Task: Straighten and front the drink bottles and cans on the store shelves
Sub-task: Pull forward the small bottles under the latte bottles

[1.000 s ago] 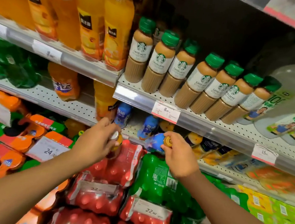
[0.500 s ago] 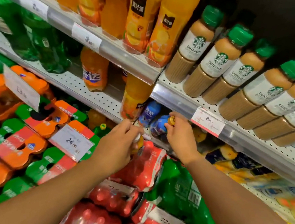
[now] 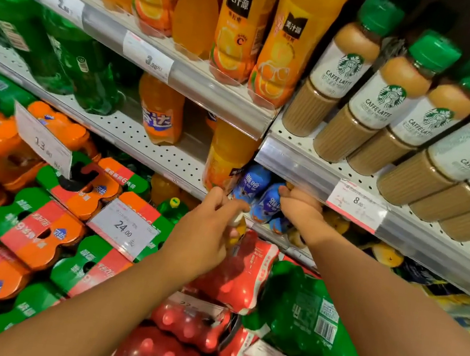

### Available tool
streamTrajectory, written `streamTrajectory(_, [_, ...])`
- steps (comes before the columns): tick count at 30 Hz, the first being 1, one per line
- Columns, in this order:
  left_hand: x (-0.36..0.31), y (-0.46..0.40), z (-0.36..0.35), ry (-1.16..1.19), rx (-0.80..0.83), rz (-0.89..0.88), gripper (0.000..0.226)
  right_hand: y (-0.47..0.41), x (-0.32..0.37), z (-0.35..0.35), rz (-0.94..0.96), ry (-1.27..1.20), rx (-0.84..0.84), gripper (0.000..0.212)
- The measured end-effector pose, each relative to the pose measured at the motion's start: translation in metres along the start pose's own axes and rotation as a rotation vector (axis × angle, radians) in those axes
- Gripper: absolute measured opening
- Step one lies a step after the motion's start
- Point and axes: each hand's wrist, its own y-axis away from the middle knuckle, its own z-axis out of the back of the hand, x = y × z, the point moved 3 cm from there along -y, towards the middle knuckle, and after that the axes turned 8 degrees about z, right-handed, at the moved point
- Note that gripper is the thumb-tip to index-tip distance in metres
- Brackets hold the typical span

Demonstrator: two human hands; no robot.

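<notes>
Near the middle of the frame, both hands are working at the lower shelf edge (image 3: 293, 245). The left hand (image 3: 206, 233) is curling its fingers around the neck of a small yellow bottle (image 3: 236, 228) with a pale cap, holding it just in front of the shelf lip. The right hand (image 3: 301, 208) is reaching under the price rail, its fingers pinching the top of a tilted blue bottle (image 3: 267, 204), which is leaning beside a second blue bottle (image 3: 252, 181).

Judging by how things are lying, the job is only partly done. In the upper right, the latte bottles (image 3: 382, 101) are standing in tidy rows with labels facing out, and the orange juice bottles (image 3: 285, 51) at top centre are sitting at the front — those look finished. The blue bottles are still leaning and crowded, and the yellow items (image 3: 387, 255) further right along that shelf are lying jumbled, too blurred to identify — so this row seems to need straightening yet.
</notes>
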Motion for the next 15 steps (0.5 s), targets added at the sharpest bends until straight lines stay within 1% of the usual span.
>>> streamTrajectory(2, [-0.002, -0.001, -0.001, -0.015, 0.001, -0.010, 0.046, 0.002, -0.001, 0.002, 0.008, 0.004, -0.018, 0.037])
streamTrajectory(5, [-0.008, -0.004, -0.005, -0.043, 0.010, -0.027, 0.039, 0.011, 0.004, 0.005, -0.001, 0.092, 0.091, 0.042])
streamTrajectory(6, [-0.009, -0.007, -0.006, -0.055, 0.016, -0.026, 0.038, 0.017, 0.005, 0.007, 0.020, 0.121, 0.101, 0.039])
streamTrajectory(7, [-0.010, -0.009, -0.008, -0.066, 0.022, -0.022, 0.037, 0.025, 0.006, 0.011, 0.072, 0.135, 0.072, 0.030])
streamTrajectory(8, [-0.012, -0.011, -0.009, -0.073, 0.028, -0.017, 0.037, 0.035, 0.008, 0.015, 0.147, 0.123, 0.020, 0.019])
streamTrajectory(9, [-0.014, -0.014, -0.009, -0.080, 0.033, -0.017, 0.036, 0.047, 0.007, 0.019, 0.237, 0.087, -0.026, 0.014])
streamTrajectory(10, [-0.017, -0.017, -0.010, -0.094, 0.041, -0.028, 0.036, 0.062, 0.007, 0.022, 0.320, 0.044, -0.033, 0.021])
streamTrajectory(12, [-0.028, -0.020, -0.012, -0.138, 0.081, -0.077, 0.037, 0.091, 0.000, 0.026, 0.412, -0.039, 0.046, 0.046])
streamTrajectory(15, [-0.052, -0.023, -0.020, -0.132, 0.157, -0.134, 0.042, 0.129, -0.016, 0.027, 0.358, -0.180, 0.200, 0.065])
